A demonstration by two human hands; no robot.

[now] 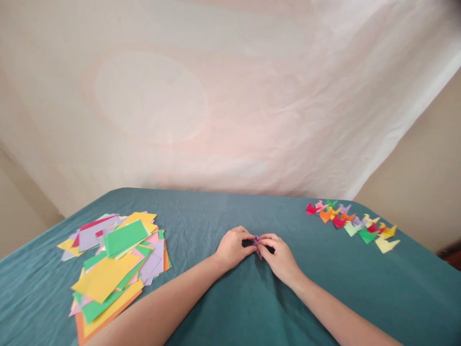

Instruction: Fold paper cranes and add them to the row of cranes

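Note:
Between my two hands, near the middle of the table, is a small folded piece of purple paper. My left hand pinches it from the left with thumb and fingertips. From the right, my right hand grips the same paper, its fingertips almost meeting the left ones. Most of the paper is covered by the fingers, so its exact folded shape cannot be made out. A pointed end sticks out below the fingertips.
A loose heap of coloured paper sheets spreads over the left of the green tablecloth. At the far right stand several small folded paper birds in rows. A pale cloth hangs behind the table.

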